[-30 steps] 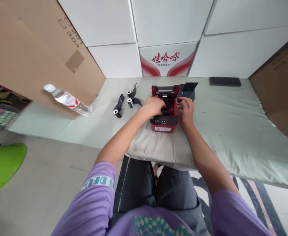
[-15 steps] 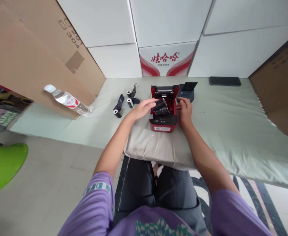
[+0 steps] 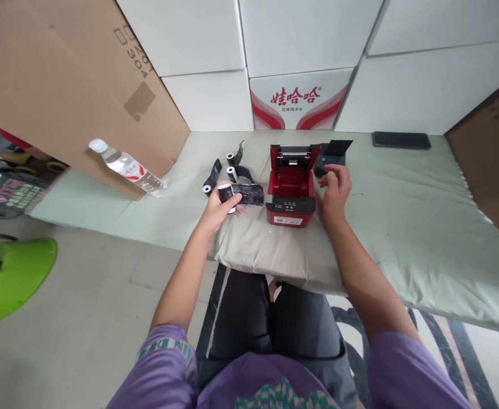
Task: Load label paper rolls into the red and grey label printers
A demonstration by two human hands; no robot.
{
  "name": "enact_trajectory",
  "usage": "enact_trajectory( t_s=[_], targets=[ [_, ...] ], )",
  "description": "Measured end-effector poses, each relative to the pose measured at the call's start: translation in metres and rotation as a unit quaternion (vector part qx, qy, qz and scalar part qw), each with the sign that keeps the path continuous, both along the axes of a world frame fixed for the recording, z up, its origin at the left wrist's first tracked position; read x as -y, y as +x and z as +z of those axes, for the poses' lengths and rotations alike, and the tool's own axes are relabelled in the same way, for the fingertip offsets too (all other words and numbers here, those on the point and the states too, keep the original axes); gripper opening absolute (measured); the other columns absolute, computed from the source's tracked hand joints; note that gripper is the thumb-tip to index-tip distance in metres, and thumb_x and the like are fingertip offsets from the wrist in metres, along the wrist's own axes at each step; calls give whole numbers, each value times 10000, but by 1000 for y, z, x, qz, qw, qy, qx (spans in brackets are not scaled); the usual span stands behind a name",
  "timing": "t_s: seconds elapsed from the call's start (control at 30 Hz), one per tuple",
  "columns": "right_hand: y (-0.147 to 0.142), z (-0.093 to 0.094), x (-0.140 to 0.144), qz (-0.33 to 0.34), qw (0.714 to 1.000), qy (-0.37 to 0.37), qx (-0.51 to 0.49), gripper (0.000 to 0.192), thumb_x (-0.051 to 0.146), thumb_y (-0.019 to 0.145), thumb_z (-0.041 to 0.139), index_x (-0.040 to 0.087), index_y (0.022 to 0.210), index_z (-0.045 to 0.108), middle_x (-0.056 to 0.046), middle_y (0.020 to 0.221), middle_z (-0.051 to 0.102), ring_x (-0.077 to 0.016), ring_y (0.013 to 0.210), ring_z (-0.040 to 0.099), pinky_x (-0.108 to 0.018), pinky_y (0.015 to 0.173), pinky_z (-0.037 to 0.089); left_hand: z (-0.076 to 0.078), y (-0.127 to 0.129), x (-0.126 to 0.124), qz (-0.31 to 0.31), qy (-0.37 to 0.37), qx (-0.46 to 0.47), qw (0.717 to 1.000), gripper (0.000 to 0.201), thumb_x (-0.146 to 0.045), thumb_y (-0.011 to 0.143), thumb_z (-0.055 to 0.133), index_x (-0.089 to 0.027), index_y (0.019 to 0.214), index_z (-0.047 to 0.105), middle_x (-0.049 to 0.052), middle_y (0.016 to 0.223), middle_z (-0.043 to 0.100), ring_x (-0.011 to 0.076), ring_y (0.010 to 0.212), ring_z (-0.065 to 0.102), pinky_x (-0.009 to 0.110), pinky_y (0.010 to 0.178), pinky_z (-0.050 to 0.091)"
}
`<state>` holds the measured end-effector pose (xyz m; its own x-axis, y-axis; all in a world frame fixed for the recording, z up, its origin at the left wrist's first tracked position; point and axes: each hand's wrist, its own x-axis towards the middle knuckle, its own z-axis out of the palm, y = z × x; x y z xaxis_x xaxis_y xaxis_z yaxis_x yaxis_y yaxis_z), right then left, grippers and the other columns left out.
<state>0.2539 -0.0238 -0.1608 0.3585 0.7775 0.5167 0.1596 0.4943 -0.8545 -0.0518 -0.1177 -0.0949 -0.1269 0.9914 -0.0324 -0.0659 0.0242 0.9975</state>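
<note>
**Left hand holding a black roll beside an open red printer**

The left hand (image 3: 216, 209) is closed around a black roll (image 3: 241, 195), gripping it at its white-cored end. The roll's long axis runs roughly left to right, with the cored end toward the person's left and the loose, partly unwound black strip trailing right toward the printer. The roll is held just above the pale cushion (image 3: 270, 255), just beside the left wall of the red printer (image 3: 292, 190) and not inside it.

The right hand (image 3: 336, 190) rests against the printer's right side, fingers loosely curled and half spread, gripping nothing that can be made out. The printer's lid stands upright at the far end, leaving its red bay open; its long axis runs away from the person, control panel nearest.

Three more black rolls (image 3: 227, 170) with white cores lie on the counter (image 3: 402, 199) just beyond the left hand, making four rolls in all. One small dark box (image 3: 332, 156) with a raised flap sits behind and to the right of the printer. One water bottle (image 3: 125, 170) leans against a brown carton (image 3: 62, 96) well to the left. One dark phone (image 3: 401, 140) lies flat far right, near the white boxes (image 3: 300, 102).
</note>
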Motion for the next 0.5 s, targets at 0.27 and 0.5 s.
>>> enact_trajectory(
  t_s=[0.27, 0.5],
  targets=[
    [-3, -3, -2, 11, 999, -9, -30, 268, 483, 953, 612, 231, 991, 697, -17, 958, 609, -132, 692, 578, -317, 645, 470, -29, -31, 1, 84, 56, -155, 983, 383, -430, 663, 948, -193, 773, 667, -23, 697, 598, 125, 663, 571, 226, 571, 497],
    [-2, -7, -10, 10, 994, -55, -92, 357, 596, 895, 656, 243, 943, 661, 6, 853, 596, -135, 632, 526, -314, 597, 421, -43, -44, -11, 97, 79, -64, 990, 689, -845, 749, 787, -237, 1056, 686, 31, 973, 661, 128, 670, 617, 253, 492, 544]
  ],
)
